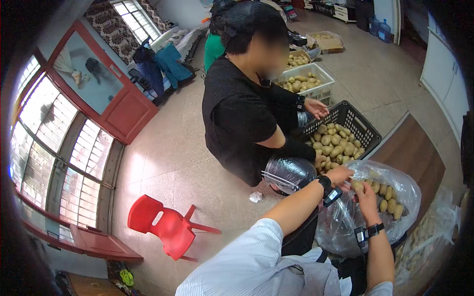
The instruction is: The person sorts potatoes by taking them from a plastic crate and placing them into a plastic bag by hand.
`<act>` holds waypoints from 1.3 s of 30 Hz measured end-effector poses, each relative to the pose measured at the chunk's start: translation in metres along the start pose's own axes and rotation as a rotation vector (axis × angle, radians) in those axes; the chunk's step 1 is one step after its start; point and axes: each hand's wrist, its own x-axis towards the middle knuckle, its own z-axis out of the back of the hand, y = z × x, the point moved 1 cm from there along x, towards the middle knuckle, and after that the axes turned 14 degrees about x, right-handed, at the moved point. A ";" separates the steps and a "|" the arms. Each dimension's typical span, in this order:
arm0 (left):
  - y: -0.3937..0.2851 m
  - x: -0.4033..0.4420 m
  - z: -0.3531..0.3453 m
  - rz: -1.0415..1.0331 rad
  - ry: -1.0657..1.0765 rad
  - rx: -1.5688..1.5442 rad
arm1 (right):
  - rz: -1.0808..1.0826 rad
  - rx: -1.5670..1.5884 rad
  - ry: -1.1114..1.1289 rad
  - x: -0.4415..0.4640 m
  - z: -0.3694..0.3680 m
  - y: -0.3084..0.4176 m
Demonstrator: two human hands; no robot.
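Observation:
My left hand (339, 174) is closed at the near-left rim of a large clear plastic bag (410, 185), its fingers apparently pinching the film. Just beside it, my right hand (367, 200) holds a potato (357, 186) over the bag's opening. Several more potatoes (391, 193) lie inside the bag, partly in rows. Beyond my hands stands a black plastic crate (371, 132) heaped with loose potatoes (337, 141). A co-worker's hand (320, 160) reaches into the near side of that crate, and their other hand (316, 108) hovers open by its far edge.
A co-worker in black (242, 108) crouches to the left of the crate. Behind it are a white crate (323, 91) and a cardboard box (332, 44) with potatoes. A brown board (417, 153) lies to the right. A red chair (170, 234) stands at left.

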 end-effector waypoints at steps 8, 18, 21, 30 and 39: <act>0.010 0.011 -0.002 -0.070 0.296 0.100 | 0.089 -0.158 0.033 0.001 -0.003 0.006; 0.010 0.015 0.014 -0.093 0.122 -0.165 | 0.348 -0.542 -0.191 -0.005 0.056 -0.042; 0.014 0.022 0.027 -0.109 -0.044 -0.262 | 0.173 -0.808 -0.215 -0.012 0.085 -0.041; 0.018 0.018 0.056 -0.148 -0.388 -0.512 | -0.054 -0.904 -0.243 -0.027 0.120 -0.061; 0.034 0.034 0.075 -0.197 -0.438 -0.643 | 0.061 -0.962 -0.386 -0.032 0.114 -0.070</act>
